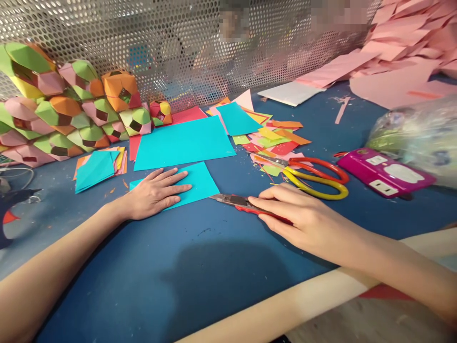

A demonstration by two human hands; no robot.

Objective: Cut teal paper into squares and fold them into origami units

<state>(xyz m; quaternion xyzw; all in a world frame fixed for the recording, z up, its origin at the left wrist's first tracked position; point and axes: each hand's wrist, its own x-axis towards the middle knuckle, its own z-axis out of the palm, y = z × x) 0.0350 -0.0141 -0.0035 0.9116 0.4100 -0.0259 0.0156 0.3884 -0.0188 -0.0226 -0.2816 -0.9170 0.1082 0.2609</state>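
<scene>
Folded paper shapes (64,109) in green, pink and orange are stacked at the far left of a blue work table (214,267), against a perforated metal screen (178,43). Just in front of them lies a small pile of folded teal pieces (94,169) on mixed coloured sheets.

The person's left hand (155,193) lies flat, fingers spread and palm down, pressing on a small teal paper sheet (200,183) near the middle of the table; it grips nothing. A larger teal sheet (183,143) lies just beyond, overlapping a red sheet (189,114).

At the small sheet's right corner rests the tip of a red utility knife (243,204), blade out and touching the paper's edge. The right hand (300,216) holds the knife low against the table, fingers closed along its handle and index finger laid along the top.

Behind the right hand, scissors (317,174) with red and yellow handles lie beside a scatter of coloured paper scraps (271,136). Farther right sits a magenta power strip (385,172), next to a clear plastic bag (417,133). Pink paper sheets (396,52) are heaped at the far right corner, with a white sheet (291,93) near them.
</scene>
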